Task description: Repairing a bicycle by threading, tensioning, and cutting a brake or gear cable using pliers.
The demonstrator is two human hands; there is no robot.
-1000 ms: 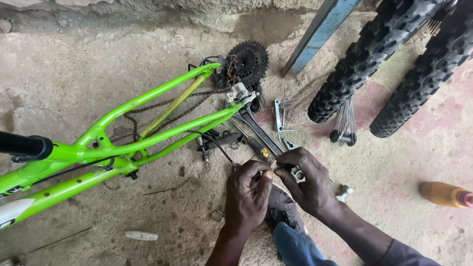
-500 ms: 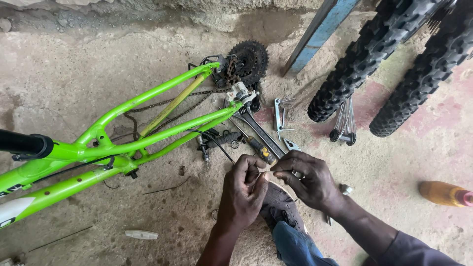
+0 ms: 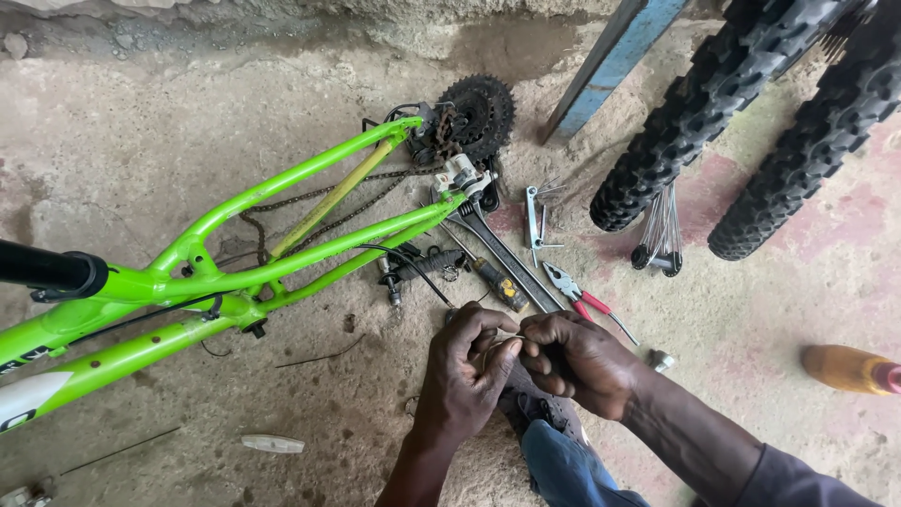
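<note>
**Both hands pinched on a thin wire beside the green frame**

From my seat I see the left hand and the right hand brought together at about 6 o'clock in the view, fingertips nearly touching. Between them runs a thin wire, gripped by thumb and fingers on each side; both hands are closed around it, though how much of it lies inside the fists I cannot tell.

At 9 o'clock from the hands the green bicycle frame lies flat on the concrete floor, its black handlebar grip at the far left edge. At 12 o'clock sits the sprocket cluster with the chain trailing along the frame. Just above the hands, toward 1 o'clock, I make out a long spanner, a screwdriver with a yellow and black handle, red-handled pliers and a folding hex key set.

At 2 o'clock two knobby tyres stand near a blue post, with a bundle of spokes hanging by them. At 3 o'clock an orange bottle lies at the edge. A blue trouser knee shows under the wrists
</note>
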